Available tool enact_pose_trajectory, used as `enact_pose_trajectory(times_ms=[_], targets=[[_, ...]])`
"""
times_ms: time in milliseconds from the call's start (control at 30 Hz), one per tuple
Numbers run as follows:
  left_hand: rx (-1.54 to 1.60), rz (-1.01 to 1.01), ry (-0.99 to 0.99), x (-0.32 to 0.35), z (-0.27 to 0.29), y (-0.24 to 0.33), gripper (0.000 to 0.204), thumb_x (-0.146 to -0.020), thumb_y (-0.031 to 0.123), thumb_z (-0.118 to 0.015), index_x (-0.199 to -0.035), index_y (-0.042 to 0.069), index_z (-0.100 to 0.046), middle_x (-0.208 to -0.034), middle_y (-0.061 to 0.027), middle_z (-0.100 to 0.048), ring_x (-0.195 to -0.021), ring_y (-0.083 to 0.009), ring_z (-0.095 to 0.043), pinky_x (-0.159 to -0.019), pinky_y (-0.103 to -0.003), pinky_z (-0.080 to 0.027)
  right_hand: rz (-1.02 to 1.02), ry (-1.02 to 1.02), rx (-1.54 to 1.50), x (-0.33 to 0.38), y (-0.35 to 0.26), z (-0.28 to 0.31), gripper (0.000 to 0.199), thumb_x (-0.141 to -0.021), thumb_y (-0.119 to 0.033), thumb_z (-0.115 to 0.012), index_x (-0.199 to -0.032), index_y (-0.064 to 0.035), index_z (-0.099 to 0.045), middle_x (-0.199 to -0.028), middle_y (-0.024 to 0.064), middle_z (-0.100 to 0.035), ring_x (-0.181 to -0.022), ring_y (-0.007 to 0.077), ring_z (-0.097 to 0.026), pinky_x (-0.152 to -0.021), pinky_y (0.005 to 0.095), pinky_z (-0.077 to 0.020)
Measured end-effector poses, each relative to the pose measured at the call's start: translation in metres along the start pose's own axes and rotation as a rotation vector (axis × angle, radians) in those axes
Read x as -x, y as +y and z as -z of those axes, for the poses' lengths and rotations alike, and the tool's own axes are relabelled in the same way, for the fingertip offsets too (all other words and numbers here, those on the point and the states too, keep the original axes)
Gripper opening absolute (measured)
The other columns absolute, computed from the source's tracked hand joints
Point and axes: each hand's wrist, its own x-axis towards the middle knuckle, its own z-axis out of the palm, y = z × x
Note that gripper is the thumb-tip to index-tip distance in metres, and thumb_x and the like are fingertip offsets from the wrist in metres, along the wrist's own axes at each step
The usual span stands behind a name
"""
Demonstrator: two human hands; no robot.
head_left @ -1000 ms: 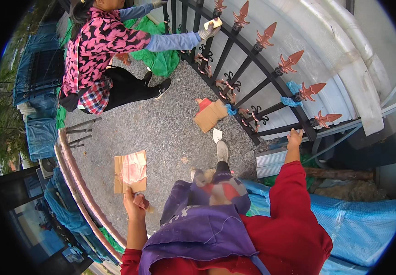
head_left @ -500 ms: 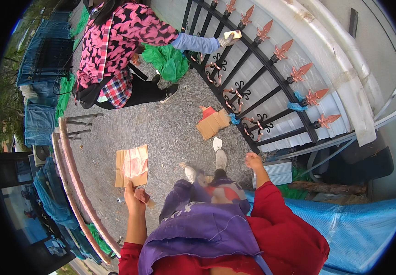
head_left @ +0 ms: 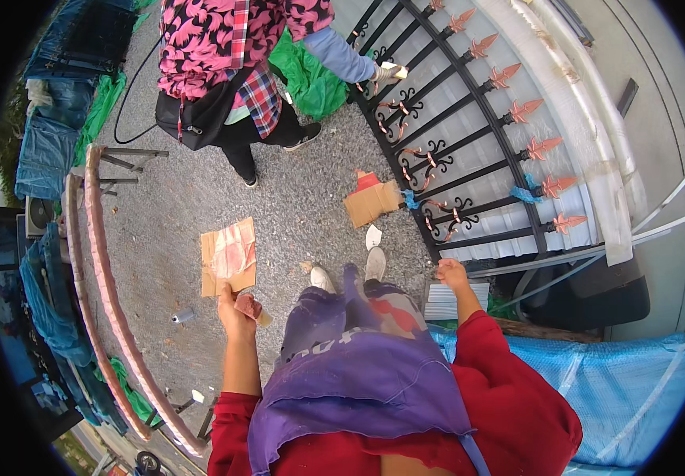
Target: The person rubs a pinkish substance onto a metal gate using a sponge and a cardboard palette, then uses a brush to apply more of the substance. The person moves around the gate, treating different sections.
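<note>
My left hand (head_left: 237,321) grips the lower edge of a flat cardboard piece (head_left: 210,274), which has a copper-pink patch across its middle. Against the same hand's right side is a small reddish-brown piece (head_left: 248,305) with a pale yellowish end; I cannot tell its kind. My right hand (head_left: 453,274) is held out at the right with fingers curled together, near the lower end of a black metal fence panel (head_left: 463,127). Whatever those fingers hold, if anything, is hidden. Copper-coloured spear tips (head_left: 506,76) and partly coppery scrolls (head_left: 438,155) decorate the panel.
A co-worker (head_left: 227,71) stands ahead, a gloved hand (head_left: 388,73) holding a pale block at the panel. Another cardboard piece (head_left: 373,205) lies by the panel. Pink-wrapped rails (head_left: 109,278) run along the left. Blue wrap (head_left: 620,389) lies at right; a can (head_left: 184,316) lies on the ground.
The view has shifted and the co-worker now appears more upright and closer, with the gloved hand lower along the panel. My left hand still holds the cardboard; my right hand stays curled.
</note>
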Motion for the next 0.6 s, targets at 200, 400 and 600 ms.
enact_pose_trajectory(times_ms=[200, 400, 600], targets=[[-0.021, 0.044, 0.048, -0.075, 0.029, -0.072, 0.030, -0.092, 0.038, -0.049, -0.091, 0.008, -0.047, -0.063, -0.0079, -0.053, -0.046, -0.0176, -0.049, -0.040, -0.029, -0.037, -0.027, -0.180, 0.158, 0.019, 0.021, -0.067, 0.020, -0.086, -0.016, -0.061, -0.105, -0.0092, -0.059, -0.083, 0.0010, -0.063, -0.068, 0.0110, -0.060, -0.056, 0.0252, -0.0470], [-0.012, 0.193, 0.024, -0.056, -0.011, -0.113, 0.025, -0.093, 0.030, -0.050, -0.099, 0.005, -0.050, -0.076, -0.0057, -0.055, -0.055, -0.0161, -0.055, -0.044, -0.030, -0.043, -0.079, -0.379, 0.366, 0.004, 0.030, -0.148, 0.022, -0.089, -0.017, -0.059, -0.108, -0.0052, -0.059, -0.083, 0.0032, -0.063, -0.071, 0.0119, -0.059, -0.062, 0.0274, -0.0486], [-0.059, 0.275, 0.164, -0.084, 0.014, -0.188, 0.031, -0.094, 0.037, -0.048, -0.101, 0.007, -0.051, -0.070, -0.0068, -0.056, -0.044, -0.0150, -0.050, -0.034, -0.028, -0.038, -0.028, -0.445, 0.472, -0.080, 0.041, -0.210, 0.020, -0.088, -0.016, -0.058, -0.104, -0.0051, -0.061, -0.078, 0.0081, -0.063, -0.070, 0.0178, -0.062, -0.064, 0.0314, -0.0490]])
